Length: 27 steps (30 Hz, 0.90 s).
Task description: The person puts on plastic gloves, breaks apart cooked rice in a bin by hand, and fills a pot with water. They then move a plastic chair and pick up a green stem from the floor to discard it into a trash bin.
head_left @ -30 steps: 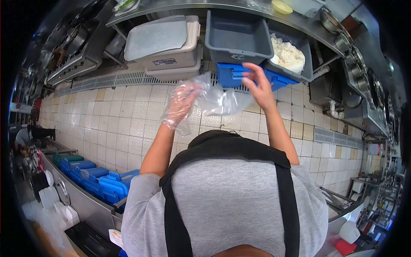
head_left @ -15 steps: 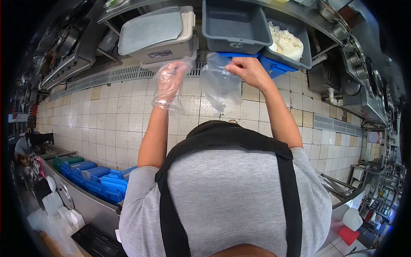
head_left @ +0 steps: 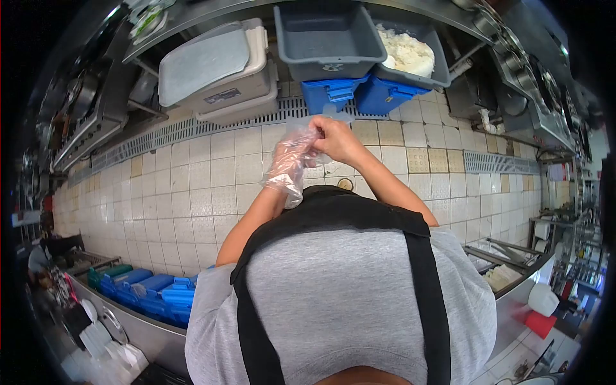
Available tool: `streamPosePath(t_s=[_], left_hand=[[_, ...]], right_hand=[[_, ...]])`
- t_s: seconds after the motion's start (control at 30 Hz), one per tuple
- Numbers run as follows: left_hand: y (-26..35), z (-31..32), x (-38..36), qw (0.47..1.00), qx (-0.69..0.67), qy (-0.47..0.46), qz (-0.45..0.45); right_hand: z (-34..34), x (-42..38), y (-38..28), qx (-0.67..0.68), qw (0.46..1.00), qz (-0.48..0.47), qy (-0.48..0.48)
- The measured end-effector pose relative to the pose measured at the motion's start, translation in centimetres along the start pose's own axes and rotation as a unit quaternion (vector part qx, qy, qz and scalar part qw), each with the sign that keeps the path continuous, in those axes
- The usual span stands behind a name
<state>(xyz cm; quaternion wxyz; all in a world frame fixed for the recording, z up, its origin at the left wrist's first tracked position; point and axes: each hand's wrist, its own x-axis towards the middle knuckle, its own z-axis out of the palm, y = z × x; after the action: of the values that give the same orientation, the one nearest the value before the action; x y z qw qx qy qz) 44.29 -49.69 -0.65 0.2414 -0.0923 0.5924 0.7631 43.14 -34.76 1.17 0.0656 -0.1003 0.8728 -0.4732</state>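
My left hand [head_left: 292, 157] wears a clear plastic glove that hangs loose at the wrist. My right hand [head_left: 337, 140] is bare and pinches a second clear plastic glove [head_left: 321, 154] right against the left hand's fingers. Both hands meet in front of my chest, above the tiled floor. I wear a grey shirt and a black apron.
A grey tub [head_left: 324, 38] and a grey tub of white rice [head_left: 407, 54] sit above blue bins [head_left: 350, 96]. A lidded beige container [head_left: 215, 67] stands to their left. Blue trays [head_left: 151, 292] lie on a steel counter lower left. A floor drain grate [head_left: 192, 128] runs along the tiles.
My hands have come down and together; the right hand brought the loose glove to the gloved left hand. The view has tilted, so the tubs sit higher.
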Motion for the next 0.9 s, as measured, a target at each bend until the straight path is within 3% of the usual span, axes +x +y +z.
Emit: streamPosePath(t_s=[0.1, 0.13, 0.17, 0.27, 0.37, 0.4, 0.47, 0.5, 0.53, 0.57, 0.6, 0.63, 0.7, 0.77, 0.8, 0.83, 0.9], left_hand=[[-0.8, -0.7, 0.3, 0.999, -0.042, -0.002, -0.012], [-0.7, -1.1, 0.4, 0.998, -0.044, -0.041, -0.02], [-0.4, -1.4, 0.2, 0.996, -0.049, -0.07, -0.026], [0.5, -1.7, 0.1, 0.998, -0.037, -0.032, -0.046], [0.2, -2.7, 0.7, 1.0, 0.003, -0.011, -0.015], [0.0, -3.1, 1.3, 0.994, 0.105, -0.009, 0.01], [-0.3, -3.5, 2.2, 0.945, 0.316, 0.019, 0.084], [-0.2, -3.3, 2.2, 0.945, 0.315, 0.021, 0.084], [-0.1, -2.9, 2.1, 0.945, 0.307, 0.03, 0.106], [0.0, -2.4, 2.0, 0.945, 0.298, 0.038, 0.128], [0.4, -1.6, 1.6, 0.946, 0.297, 0.038, 0.127], [1.0, -0.6, 1.0, 0.941, 0.308, 0.016, 0.138], [0.9, 0.3, 0.6, 0.936, 0.319, -0.006, 0.151], [-0.1, 0.6, 1.0, 0.918, 0.31, -0.058, 0.242], [0.6, 1.3, 0.2, 0.936, 0.285, -0.075, 0.191], [0.3, 1.1, 0.2, 0.934, 0.286, -0.076, 0.199], [-0.6, 0.7, 1.0, 0.871, 0.351, -0.016, 0.342]], right_hand=[[-0.1, -0.7, 1.2, 0.085, 0.995, 0.017, -0.046], [-0.1, -0.9, 2.8, 0.248, 0.964, 0.042, -0.087], [-0.6, -1.1, 3.1, 0.249, 0.964, 0.044, -0.082], [-2.7, -1.7, 4.4, 0.41, 0.896, 0.173, -0.012], [-4.5, -1.8, 6.7, 0.382, 0.899, 0.207, 0.044], [-4.5, -2.0, 6.5, 0.383, 0.899, 0.208, 0.043], [-4.7, -2.7, 5.6, 0.232, 0.955, 0.18, 0.025], [-4.8, -3.0, 4.5, 0.233, 0.956, 0.18, 0.023], [-4.7, -3.4, 3.2, 0.091, 0.986, 0.049, 0.132], [-4.6, -3.7, 2.0, -0.055, 0.967, -0.084, 0.235], [-4.5, -3.8, 1.3, 0.023, 0.957, -0.136, 0.255], [-4.3, -3.9, 0.7, 0.022, 0.957, -0.135, 0.255], [-3.8, -4.2, -0.3, 0.011, 0.941, -0.239, 0.24], [-2.4, -3.8, 0.3, 0.03, 0.944, -0.237, 0.227], [-1.8, -3.5, 1.1, 0.071, 0.969, -0.163, 0.171], [-1.2, -3.1, 2.1, 0.11, 0.983, -0.09, 0.115], [-0.4, -2.6, 3.8, 0.136, 0.989, 0.064, 0.007]])
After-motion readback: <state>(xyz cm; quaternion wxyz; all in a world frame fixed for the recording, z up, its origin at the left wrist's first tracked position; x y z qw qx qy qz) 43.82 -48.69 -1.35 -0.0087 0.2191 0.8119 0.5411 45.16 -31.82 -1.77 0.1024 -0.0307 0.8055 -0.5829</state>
